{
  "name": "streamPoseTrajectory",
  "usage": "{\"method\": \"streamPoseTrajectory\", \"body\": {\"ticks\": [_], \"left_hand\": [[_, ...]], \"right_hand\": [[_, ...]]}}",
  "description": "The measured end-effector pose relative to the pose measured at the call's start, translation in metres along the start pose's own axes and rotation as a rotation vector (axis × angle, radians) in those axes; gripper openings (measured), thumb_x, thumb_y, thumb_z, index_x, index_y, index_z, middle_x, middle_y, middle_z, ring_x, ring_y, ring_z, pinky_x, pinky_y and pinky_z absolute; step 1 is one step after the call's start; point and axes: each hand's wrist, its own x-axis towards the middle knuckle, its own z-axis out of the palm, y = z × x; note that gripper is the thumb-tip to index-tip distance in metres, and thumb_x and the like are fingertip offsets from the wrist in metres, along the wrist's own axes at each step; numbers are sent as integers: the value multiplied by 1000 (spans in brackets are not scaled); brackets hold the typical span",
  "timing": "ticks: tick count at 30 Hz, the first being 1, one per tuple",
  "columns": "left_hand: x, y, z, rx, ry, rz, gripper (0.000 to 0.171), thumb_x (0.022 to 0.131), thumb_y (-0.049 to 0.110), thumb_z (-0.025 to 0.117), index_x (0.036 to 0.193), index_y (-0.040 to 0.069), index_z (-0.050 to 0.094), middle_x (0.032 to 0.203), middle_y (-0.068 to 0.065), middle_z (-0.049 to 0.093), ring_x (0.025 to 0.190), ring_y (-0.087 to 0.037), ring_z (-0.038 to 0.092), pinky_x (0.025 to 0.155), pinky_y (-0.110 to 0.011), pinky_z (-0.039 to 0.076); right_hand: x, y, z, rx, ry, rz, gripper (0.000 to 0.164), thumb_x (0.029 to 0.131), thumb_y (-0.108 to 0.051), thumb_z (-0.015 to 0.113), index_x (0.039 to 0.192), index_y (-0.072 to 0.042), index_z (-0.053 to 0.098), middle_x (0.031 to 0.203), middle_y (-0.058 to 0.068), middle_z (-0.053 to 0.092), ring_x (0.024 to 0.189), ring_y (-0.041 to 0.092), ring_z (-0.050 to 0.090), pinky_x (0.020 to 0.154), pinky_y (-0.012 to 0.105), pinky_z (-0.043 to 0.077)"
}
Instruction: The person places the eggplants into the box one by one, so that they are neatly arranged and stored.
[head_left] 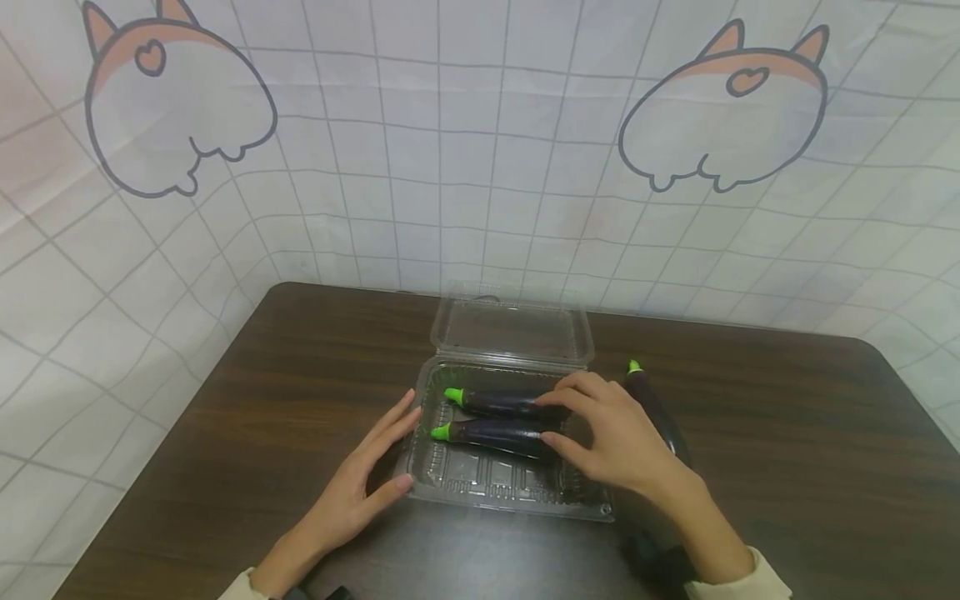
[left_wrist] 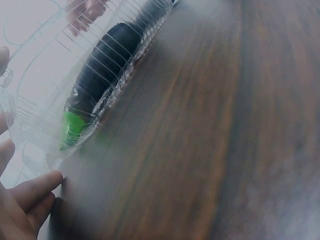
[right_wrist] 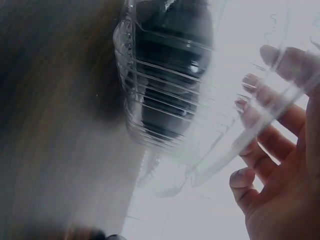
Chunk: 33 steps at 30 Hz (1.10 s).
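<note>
Two dark purple eggplants with bright green stem ends lie side by side in a transparent plastic clamshell box [head_left: 502, 503]: the rear eggplant [head_left: 495, 403] and the front eggplant [head_left: 487, 433]. My left hand [head_left: 356, 483] rests at the box's left rim, fingers spread and fairly straight, fingertips and thumb at its edge. Over the right part of the box is my right hand [head_left: 618, 433], covering the eggplants' right ends. In the right wrist view its fingers [right_wrist: 277, 140] are loosely bent above the rim, apart from the eggplant [right_wrist: 172, 65] seen through the ribbed wall.
A third eggplant [head_left: 660, 412] lies on the dark wooden table [head_left: 787, 450], right of the box and partly behind my right hand. The box's hinged lid [head_left: 513, 329] is folded back toward the grid-patterned curtain [head_left: 465, 142]. Small dark objects show at the bottom edge.
</note>
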Motion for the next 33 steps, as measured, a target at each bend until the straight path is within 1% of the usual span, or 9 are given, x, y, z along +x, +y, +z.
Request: {"method": "streamPoseTrajectory", "body": {"ticks": [4,9,11,13,17,20,26,28,33], "left_hand": [[0,0,0,-3,-2,1,64,88,9,62,146,2,35,155,-18,21,141,-34,22,112,-25,16],[0,0,0,-2,-4,-2,65,88,8,62,146,2,35,155,-19,21,141,-34,21,112,-25,15],[1,-1,0,-2,-5,-2,65,88,8,62,146,2,35,155,-19,21,141,-34,22,112,-26,15],[1,-1,0,-5,-5,1,65,88,7,62,146,2,35,155,-19,21,141,-34,23,112,-26,16],[1,-1,0,-7,-2,5,65,87,7,62,146,1,35,155,-19,21,141,-34,23,112,-26,16],[1,0,-1,-2,1,2,65,87,7,62,146,1,35,155,-19,21,141,-35,22,112,-26,16],[1,2,-1,1,1,-4,65,87,6,62,146,1,35,155,-19,21,141,-34,22,111,-26,16],[1,2,-1,3,1,-5,65,87,7,62,146,1,35,155,-19,21,141,-34,23,111,-26,16],[1,2,-1,3,-2,-12,65,88,8,62,146,2,35,155,-18,21,141,-33,23,111,-26,16]], "right_hand": [[-4,1,-5,20,53,0,37,80,-29,76,115,-20,67,112,-8,55,104,16,55,86,45,44],[-11,2,-16,77,113,24,40,80,-23,77,118,-21,64,116,-9,55,108,15,54,85,43,47],[-15,3,-20,92,124,54,41,80,-22,76,119,-23,63,117,-11,54,106,13,54,83,38,48],[-19,5,-24,106,136,79,42,81,-20,76,120,-23,63,117,-11,53,100,11,54,81,33,47],[-28,12,-28,155,172,101,42,79,-16,77,119,-17,64,115,-8,54,93,12,53,77,24,44],[-34,19,-29,157,199,99,43,77,-12,78,118,-13,65,115,-5,56,95,12,53,77,22,44],[-49,28,-34,109,228,154,45,76,-11,78,119,-17,65,114,-6,56,83,12,52,71,26,42],[-53,31,-36,106,231,175,45,77,-12,77,120,-17,64,114,-7,55,83,14,52,71,25,42],[-65,38,-39,118,239,220,45,78,-9,76,121,-12,63,117,-5,55,85,14,51,74,18,43]]}}
